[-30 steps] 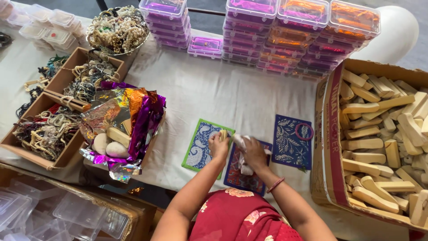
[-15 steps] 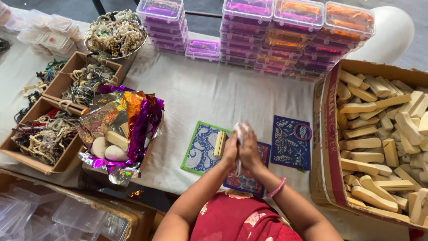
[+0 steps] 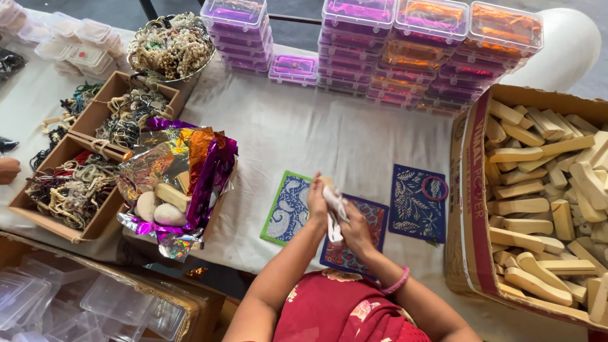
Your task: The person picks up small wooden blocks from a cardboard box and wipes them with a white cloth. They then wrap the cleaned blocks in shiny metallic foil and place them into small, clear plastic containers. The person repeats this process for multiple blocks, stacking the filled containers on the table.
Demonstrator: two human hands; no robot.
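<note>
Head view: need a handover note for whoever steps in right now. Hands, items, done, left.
Left hand and right hand are raised together over the table, both gripping a small white wrapper around a pale stick.
Three patterned cards lie under them: green-edged card, middle blue card, right blue card with a pink ring on it.
Box of wooden sticks at right; foil-lined box at left.
Wrapping unfinished; cards bare.

Three cards point(image 3: 354, 218) lie mid-table (foil tray point(image 3: 174, 183) left, wooden-piece carton point(image 3: 538, 202) right).
</note>
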